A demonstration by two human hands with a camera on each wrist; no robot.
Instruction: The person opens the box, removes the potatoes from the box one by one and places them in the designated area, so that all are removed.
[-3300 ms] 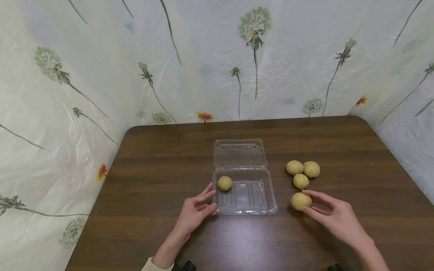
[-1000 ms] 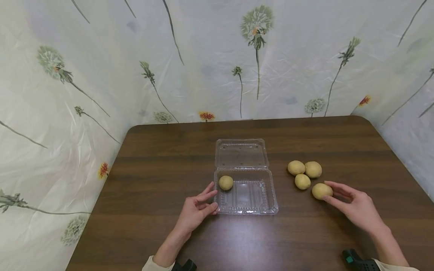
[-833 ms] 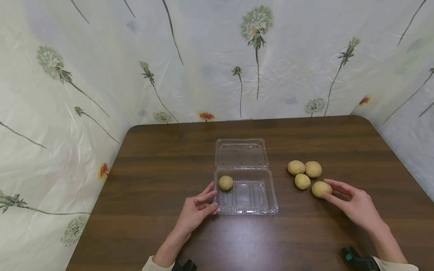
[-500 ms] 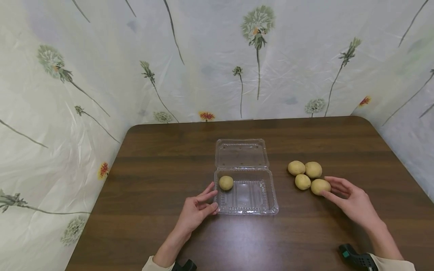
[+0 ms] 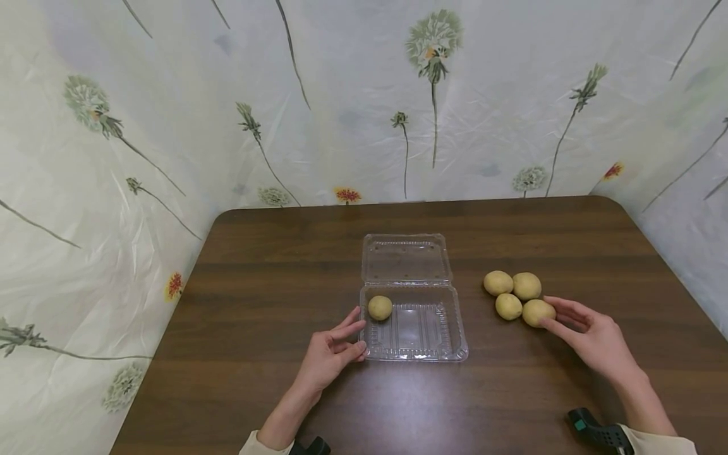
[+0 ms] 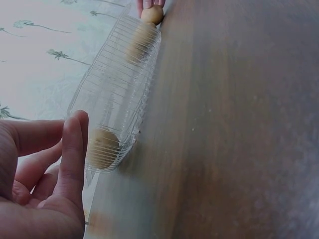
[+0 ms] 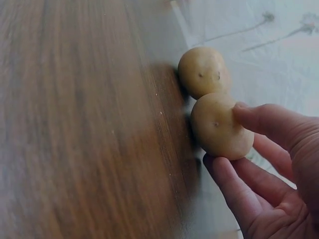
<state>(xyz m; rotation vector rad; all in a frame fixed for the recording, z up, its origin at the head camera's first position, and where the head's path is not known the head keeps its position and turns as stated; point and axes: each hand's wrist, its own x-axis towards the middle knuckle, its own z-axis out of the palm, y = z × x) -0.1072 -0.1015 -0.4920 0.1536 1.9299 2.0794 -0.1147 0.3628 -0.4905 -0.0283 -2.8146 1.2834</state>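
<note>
In the head view, my right hand holds a small round yellow potato between thumb and fingers. The right wrist view shows this potato against another potato, close over the wood. Three more potatoes lie clustered just behind and left of it. My left hand grips the left edge of a clear plastic clamshell container, its lid folded back. One potato sits inside at the back left. In the left wrist view, thumb and finger meet at the container's rim.
A dark brown wooden table carries everything. Behind it and to the sides hangs a pale sheet printed with dandelions. Dark wrist devices, one of them a black band, show at both cuffs.
My right hand has carried its potato right and back from beside the container, then slightly left against the other three. The left hand and container have stayed in place.
</note>
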